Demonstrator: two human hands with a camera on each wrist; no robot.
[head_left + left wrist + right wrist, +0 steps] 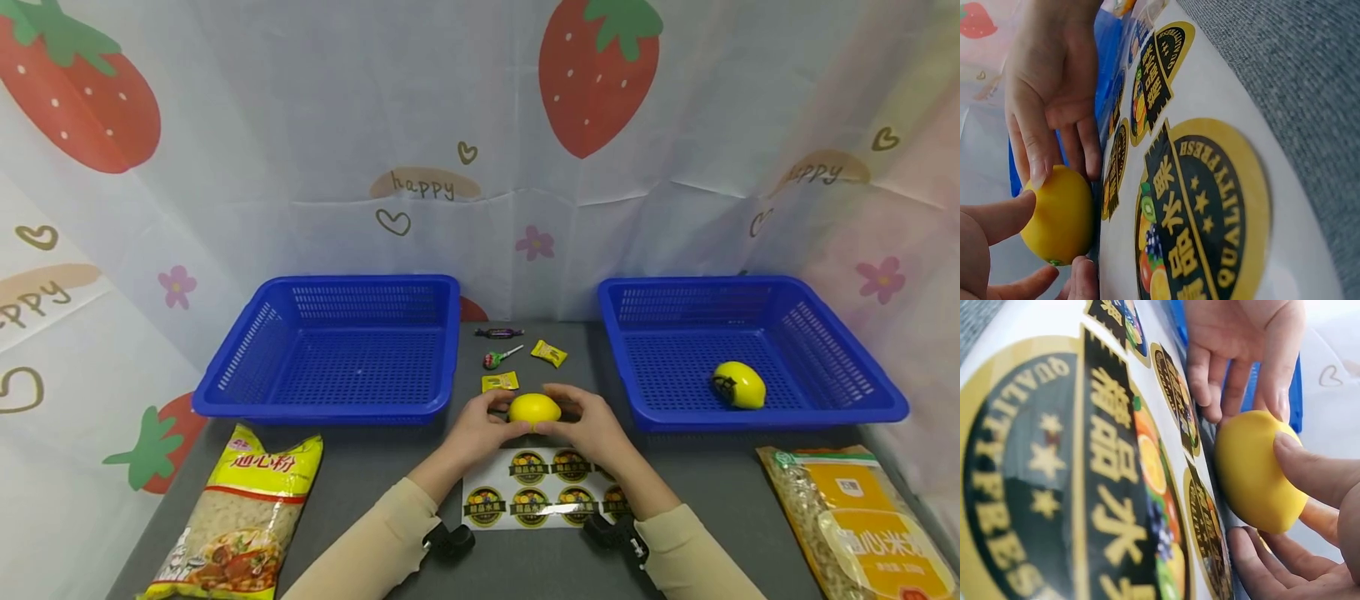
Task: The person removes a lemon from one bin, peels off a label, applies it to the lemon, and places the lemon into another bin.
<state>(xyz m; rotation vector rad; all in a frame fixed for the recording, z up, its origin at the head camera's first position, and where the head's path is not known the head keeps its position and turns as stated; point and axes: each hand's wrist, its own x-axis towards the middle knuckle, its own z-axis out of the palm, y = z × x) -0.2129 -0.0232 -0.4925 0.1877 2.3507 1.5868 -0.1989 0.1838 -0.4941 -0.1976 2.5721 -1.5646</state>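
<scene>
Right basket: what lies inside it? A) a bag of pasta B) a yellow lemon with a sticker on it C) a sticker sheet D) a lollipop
B: in the head view a stickered lemon lies alone in the right basket.

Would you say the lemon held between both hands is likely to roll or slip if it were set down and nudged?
The lemon is rounded, so it would probably roll. Its skin looks smooth and may be a little slippery. It keeps its shape between the left hand and right hand, so likely firm.
</scene>
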